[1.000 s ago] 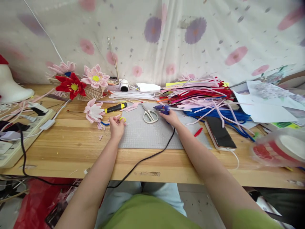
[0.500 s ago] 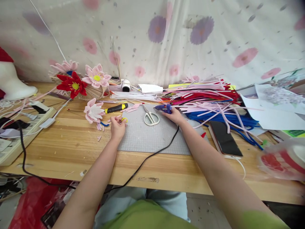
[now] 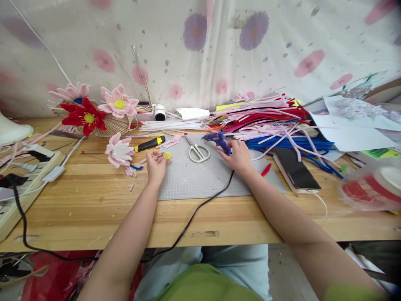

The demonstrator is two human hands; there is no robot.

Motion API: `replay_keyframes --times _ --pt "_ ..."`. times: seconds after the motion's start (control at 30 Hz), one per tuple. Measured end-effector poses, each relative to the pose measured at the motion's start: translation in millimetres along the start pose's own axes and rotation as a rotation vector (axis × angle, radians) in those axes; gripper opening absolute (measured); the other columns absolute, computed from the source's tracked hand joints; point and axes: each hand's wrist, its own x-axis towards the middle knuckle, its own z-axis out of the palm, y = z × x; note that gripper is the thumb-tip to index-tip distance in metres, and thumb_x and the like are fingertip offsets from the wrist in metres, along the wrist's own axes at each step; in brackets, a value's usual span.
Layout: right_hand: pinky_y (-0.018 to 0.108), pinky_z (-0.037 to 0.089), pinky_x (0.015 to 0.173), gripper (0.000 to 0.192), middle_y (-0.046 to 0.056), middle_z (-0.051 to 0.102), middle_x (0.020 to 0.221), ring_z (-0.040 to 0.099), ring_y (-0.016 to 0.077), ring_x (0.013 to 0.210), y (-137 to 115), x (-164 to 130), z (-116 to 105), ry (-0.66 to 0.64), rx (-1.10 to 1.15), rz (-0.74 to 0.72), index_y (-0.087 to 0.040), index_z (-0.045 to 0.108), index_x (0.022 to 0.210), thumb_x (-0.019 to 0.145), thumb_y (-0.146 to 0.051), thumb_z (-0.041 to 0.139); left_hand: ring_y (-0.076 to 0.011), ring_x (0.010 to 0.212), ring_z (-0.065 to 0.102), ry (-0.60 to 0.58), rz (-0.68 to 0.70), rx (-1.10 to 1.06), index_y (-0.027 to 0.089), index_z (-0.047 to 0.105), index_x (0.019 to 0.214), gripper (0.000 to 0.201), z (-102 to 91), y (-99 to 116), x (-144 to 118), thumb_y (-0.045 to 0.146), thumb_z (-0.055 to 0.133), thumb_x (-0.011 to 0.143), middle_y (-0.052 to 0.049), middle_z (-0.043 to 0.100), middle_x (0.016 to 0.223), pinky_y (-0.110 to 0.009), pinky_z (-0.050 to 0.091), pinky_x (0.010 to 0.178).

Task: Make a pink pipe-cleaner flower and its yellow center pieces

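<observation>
1. We see the left hand (image 3: 156,167) with its fingertips pinched narrow on a small yellow piece (image 3: 167,155), above the left edge of the gray cutting mat (image 3: 194,179).
2. We see the right hand (image 3: 238,156) with thumb and fingers parted around the handle end of the blue glue gun (image 3: 216,137); whether it grips the handle, we cannot tell; the gun is at the mat's far side, nozzle pointing left.
3. Between the hands we find scissors (image 3: 199,154) on the mat, handles toward us; a black cord (image 3: 200,205) runs from near the right hand over the table's front edge.
4. Left of the mat we have a pink-and-white flower (image 3: 119,151) just beside a yellow-and-black cutter (image 3: 150,144).
5. Farther out we see a phone (image 3: 297,169) to the right — and a red flower (image 3: 84,117) at the back left.
</observation>
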Motion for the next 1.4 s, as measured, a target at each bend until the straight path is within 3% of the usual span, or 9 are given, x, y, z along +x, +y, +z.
replay_keyframes --times 0.17,0.3,0.43,0.6,0.83,1.0,1.1,1.17,1.4 --pt "0.027 0.035 0.067 0.016 0.005 0.059 0.077 0.050 0.0158 0.071 -56.7 2.6 -0.5 -0.249 0.240 -0.133 -0.018 0.055 0.075 0.081 -0.030 0.047 -0.0092 0.062 0.062 -0.062 0.051 -0.015 0.021 0.034 0.084 0.047 7.3 1.2 -3.5 0.022 0.072 0.056 0.002 0.054 0.080 -0.024 0.054 0.058" --pt "0.024 0.036 0.064 0.020 0.002 0.060 0.083 0.050 0.0109 0.066 -109.9 16.1 29.4 -0.474 0.599 -0.145 -0.018 0.057 0.088 0.082 -0.034 0.047 -0.0088 0.061 0.058 -0.125 0.039 -0.008 0.019 0.037 0.083 0.049 9.3 3.0 -7.2 0.024 0.074 0.052 0.005 0.052 0.068 -0.022 0.051 0.055" --pt "0.022 0.035 0.060 0.021 -0.001 0.059 0.072 0.049 0.0099 0.063 -137.4 23.4 58.5 -0.578 0.824 -0.073 -0.017 0.054 0.078 0.081 -0.037 0.048 -0.0091 0.060 0.057 -0.097 -0.008 -0.005 0.019 0.037 0.083 0.049 5.9 2.4 -7.3 0.025 0.074 0.051 0.005 0.053 0.065 -0.020 0.049 0.051" --pt "0.022 0.032 0.054 0.023 -0.004 0.051 0.059 0.043 0.0088 0.055 -136.6 20.7 62.3 -0.502 0.843 0.048 -0.017 0.048 0.067 0.080 -0.037 0.049 -0.0102 0.061 0.058 -0.117 0.019 0.038 0.019 0.040 0.087 0.045 6.3 0.9 -6.9 0.026 0.072 0.055 0.004 0.054 0.069 -0.020 0.048 0.049" --pt "0.023 0.029 0.053 0.022 -0.004 0.048 0.056 0.040 0.0089 0.053 -131.0 17.6 57.9 -0.426 0.738 0.125 -0.018 0.048 0.066 0.079 -0.035 0.050 -0.0072 0.045 0.053 -0.092 0.020 0.131 0.017 0.046 0.083 0.032 5.7 4.0 -4.8 0.028 0.068 0.063 0.005 0.052 0.059 -0.019 0.045 0.046" --pt "0.022 0.033 0.055 0.023 -0.002 0.055 0.061 0.045 0.0091 0.055 -130.2 16.2 60.6 -0.494 0.843 0.026 -0.016 0.053 0.068 0.079 -0.037 0.051 -0.0139 0.070 0.060 -0.187 0.040 0.184 0.017 0.052 0.091 0.036 4.5 0.2 -5.2 0.034 0.067 0.063 -0.002 0.057 0.078 -0.023 0.051 0.049" --pt "0.022 0.037 0.061 0.014 0.000 0.060 0.070 0.051 0.0097 0.063 -128.1 16.1 61.5 -0.507 0.864 -0.055 -0.016 0.057 0.075 0.079 -0.028 0.051 -0.0132 0.068 0.058 -0.248 0.056 0.241 0.016 0.055 0.086 0.029 4.4 -1.3 -5.7 0.032 0.066 0.065 -0.003 0.058 0.076 -0.023 0.051 0.051" --pt "0.022 0.038 0.065 0.011 0.000 0.062 0.075 0.052 0.0100 0.067 -127.7 16.2 62.5 -0.506 0.863 -0.056 -0.016 0.059 0.080 0.078 -0.024 0.051 -0.0121 0.064 0.057 -0.215 0.057 0.239 0.016 0.055 0.083 0.026 4.5 -0.5 -5.8 0.031 0.066 0.065 -0.002 0.056 0.072 -0.023 0.051 0.050" --pt "0.023 0.040 0.064 0.012 0.001 0.062 0.075 0.054 0.0111 0.067 -129.2 18.5 59.3 -0.493 0.758 -0.061 -0.017 0.058 0.080 0.080 -0.025 0.050 -0.0105 0.062 0.057 -0.230 -0.046 0.126 0.017 0.051 0.087 0.037 6.1 6.9 -5.4 0.025 0.071 0.057 0.001 0.054 0.072 -0.021 0.050 0.047"
